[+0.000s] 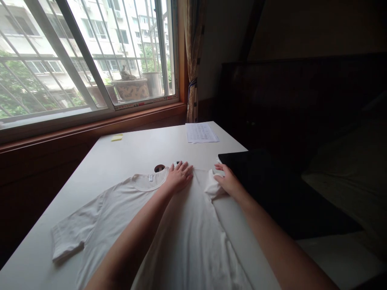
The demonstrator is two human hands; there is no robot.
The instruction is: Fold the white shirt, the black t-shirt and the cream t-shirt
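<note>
A white short-sleeved T-shirt [187, 233] lies spread on the white table [142, 151], its neckline at the far side. My left hand [180, 177] rests flat on the shirt beside the collar, fingers stretched out. At the bunched sleeve on the right is my right hand [225, 178], with thumb and fingers apart; the thumb touches or nearly touches the cloth. The other sleeve [71, 229] lies laid out to the left. My left forearm hides part of the shirt's front.
Printed papers [201, 133] and a yellow sticky note [116, 137] lie at the table's far edge. A round hole [159, 168] in the tabletop shows behind the collar. A black flat item [281, 193] covers the right side. Beyond stand a barred window [90, 52] and a tied curtain [193, 60].
</note>
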